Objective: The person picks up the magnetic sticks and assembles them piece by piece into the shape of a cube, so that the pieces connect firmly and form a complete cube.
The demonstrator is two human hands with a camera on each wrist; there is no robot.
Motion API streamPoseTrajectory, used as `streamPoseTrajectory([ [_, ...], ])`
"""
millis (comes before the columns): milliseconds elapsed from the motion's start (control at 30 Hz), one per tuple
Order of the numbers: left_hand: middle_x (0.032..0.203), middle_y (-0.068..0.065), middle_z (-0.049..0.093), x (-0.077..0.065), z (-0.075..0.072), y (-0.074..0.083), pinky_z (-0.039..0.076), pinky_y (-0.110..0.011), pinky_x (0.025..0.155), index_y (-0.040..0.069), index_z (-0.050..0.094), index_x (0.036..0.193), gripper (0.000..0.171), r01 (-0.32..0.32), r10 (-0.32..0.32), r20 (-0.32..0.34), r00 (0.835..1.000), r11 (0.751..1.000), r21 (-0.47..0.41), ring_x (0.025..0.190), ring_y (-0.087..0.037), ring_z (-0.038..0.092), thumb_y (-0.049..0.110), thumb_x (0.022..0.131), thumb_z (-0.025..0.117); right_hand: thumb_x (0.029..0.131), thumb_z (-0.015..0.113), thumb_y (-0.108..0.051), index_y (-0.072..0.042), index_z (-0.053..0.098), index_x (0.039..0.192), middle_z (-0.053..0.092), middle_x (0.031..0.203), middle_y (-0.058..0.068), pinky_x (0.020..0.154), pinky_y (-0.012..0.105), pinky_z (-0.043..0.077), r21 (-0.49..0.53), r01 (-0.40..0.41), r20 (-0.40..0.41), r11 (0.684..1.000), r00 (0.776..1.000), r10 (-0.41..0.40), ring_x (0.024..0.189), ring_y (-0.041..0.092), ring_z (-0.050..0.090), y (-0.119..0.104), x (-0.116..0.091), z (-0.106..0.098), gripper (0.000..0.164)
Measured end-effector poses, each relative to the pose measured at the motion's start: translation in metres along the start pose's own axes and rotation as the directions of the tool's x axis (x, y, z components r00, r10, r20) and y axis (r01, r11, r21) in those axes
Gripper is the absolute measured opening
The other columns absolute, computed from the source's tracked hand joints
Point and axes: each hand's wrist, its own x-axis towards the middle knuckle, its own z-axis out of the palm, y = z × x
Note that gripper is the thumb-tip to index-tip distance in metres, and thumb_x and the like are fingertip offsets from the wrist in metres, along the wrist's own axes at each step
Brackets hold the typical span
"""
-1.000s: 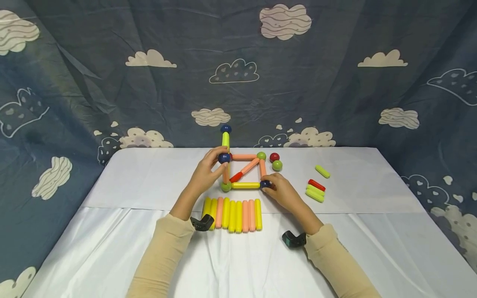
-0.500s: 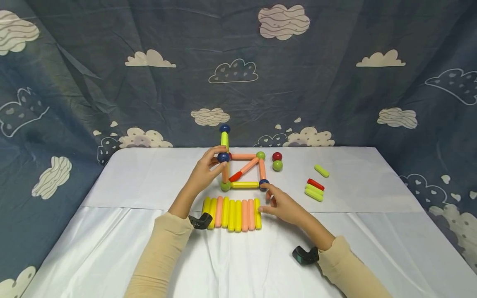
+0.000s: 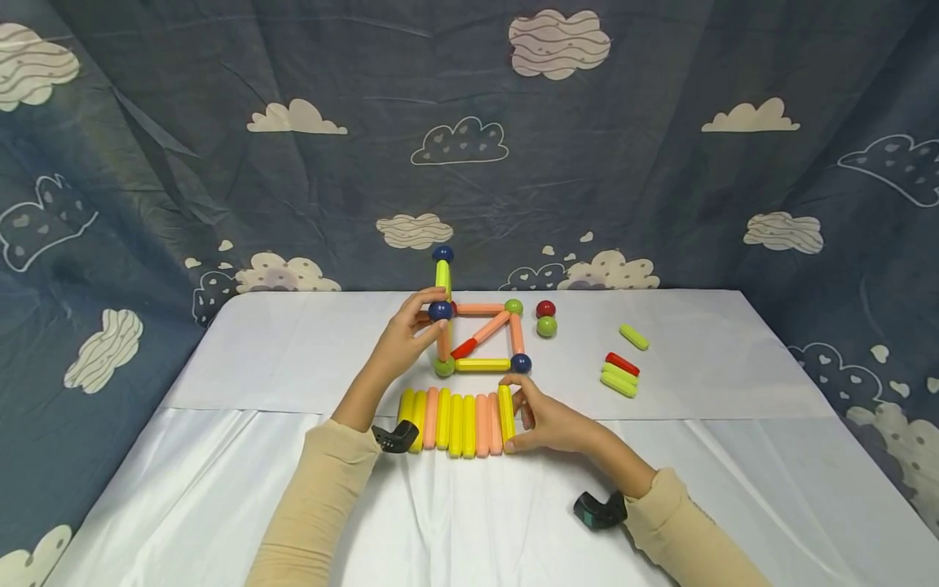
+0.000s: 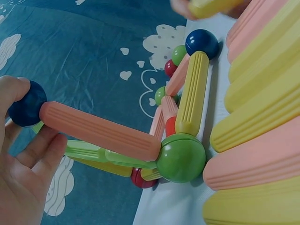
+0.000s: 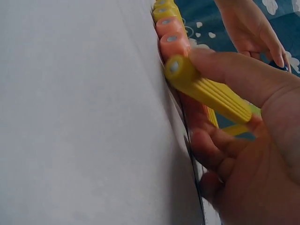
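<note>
My left hand (image 3: pixel 399 341) holds a blue ball (image 4: pixel 29 104) between thumb and fingers. That ball tops a pink magnetic rod (image 4: pixel 101 131), which rises from a green ball (image 4: pixel 181 158) at the near left corner of a rod-and-ball frame. Another blue ball (image 3: pixel 521 364) forms the near right corner, joined to the green one by a yellow rod (image 3: pixel 482 365). A pink-and-red diagonal (image 3: pixel 484 332) crosses the frame. My right hand (image 3: pixel 552 422) pinches a loose yellow rod (image 5: pixel 211 96) near its ends, at the right end of the row; in the right wrist view it is tilted.
Several yellow and pink rods (image 3: pixel 456 424) lie side by side before the frame. A red ball (image 3: pixel 545 309) and a green ball (image 3: pixel 546 327) sit right of it. Farther right are short green rods (image 3: pixel 619 385) and a red one (image 3: pixel 622 363). Behind hangs a cloud-print cloth (image 3: pixel 469 204).
My right hand has let go of the near right blue ball, moved toward me and taken the end yellow rod of the row. The left hand stays on its blue ball.
</note>
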Motion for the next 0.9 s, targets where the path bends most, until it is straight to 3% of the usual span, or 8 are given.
streamPoseTrajectory([
  [133, 0.132, -0.019, 0.038, 0.0, 0.0, 0.0, 0.041, -0.038, 0.09, -0.007, 0.044, 0.123, 0.037, 0.002, -0.002, 0.001, 1.0, 1.0, 0.001, 0.105, -0.033, 0.05, 0.0, 0.088, 0.054, 0.078, 0.069, -0.011, -0.025, 0.02, 0.132, 0.048, 0.077, 0.007, 0.055, 0.025, 0.04, 0.039, 0.053, -0.004, 0.998, 0.999, -0.053, 0.061, 0.017, 0.047, -0.006, 0.004, -0.001, 0.074],
  [333, 0.131, -0.021, 0.037, 0.0, 0.0, 0.0, 0.041, -0.041, 0.09, -0.007, 0.044, 0.122, 0.036, -0.002, 0.002, 0.003, 1.0, 1.0, -0.007, 0.104, -0.035, 0.049, -0.001, 0.088, 0.054, 0.087, 0.055, -0.009, -0.035, 0.019, 0.141, 0.05, 0.092, 0.006, 0.056, 0.028, 0.046, -0.041, 0.066, -0.095, 0.997, 0.993, -0.07, 0.063, 0.017, 0.049, -0.021, 0.019, -0.01, 0.07],
  [467, 0.132, -0.021, 0.037, 0.0, 0.0, 0.0, 0.04, -0.042, 0.09, -0.008, 0.043, 0.122, 0.036, -0.001, 0.001, 0.005, 1.0, 1.0, -0.011, 0.104, -0.034, 0.05, -0.001, 0.088, 0.054, 0.088, 0.057, -0.009, -0.021, 0.029, 0.138, 0.052, 0.099, 0.006, 0.063, 0.027, 0.048, -0.043, 0.083, -0.2, 0.996, 0.976, -0.09, 0.072, 0.02, 0.053, -0.03, 0.033, -0.021, 0.059],
  [600, 0.131, -0.02, 0.037, 0.001, 0.0, -0.004, 0.041, -0.041, 0.09, -0.007, 0.044, 0.122, 0.037, 0.002, -0.002, 0.002, 1.0, 1.0, -0.004, 0.103, -0.032, 0.05, -0.001, 0.088, 0.055, 0.087, 0.059, -0.01, -0.008, 0.045, 0.12, 0.054, 0.107, 0.007, 0.072, 0.029, 0.049, -0.045, 0.111, -0.307, 0.993, 0.944, -0.119, 0.085, 0.021, 0.054, -0.039, 0.046, -0.034, 0.035],
  [800, 0.132, -0.015, 0.038, 0.004, 0.002, -0.029, 0.041, -0.039, 0.09, -0.001, 0.045, 0.124, 0.039, 0.009, -0.009, -0.009, 1.0, 1.0, -0.001, 0.105, -0.03, 0.05, 0.005, 0.088, 0.057, 0.088, 0.058, -0.009, -0.005, 0.053, 0.116, 0.054, 0.108, 0.008, 0.074, 0.031, 0.049, -0.092, 0.152, -0.364, 0.984, 0.915, -0.175, 0.085, 0.02, 0.052, -0.053, 0.058, -0.048, 0.028],
  [900, 0.133, -0.012, 0.038, 0.004, 0.001, -0.032, 0.041, -0.035, 0.091, 0.001, 0.045, 0.125, 0.039, 0.013, -0.013, -0.008, 1.0, 1.0, 0.009, 0.107, -0.027, 0.049, 0.009, 0.088, 0.057, 0.088, 0.058, -0.01, -0.005, 0.054, 0.116, 0.055, 0.109, 0.007, 0.071, 0.03, 0.048, -0.116, 0.156, -0.386, 0.981, 0.903, -0.189, 0.082, 0.019, 0.051, -0.055, 0.06, -0.05, 0.029],
])
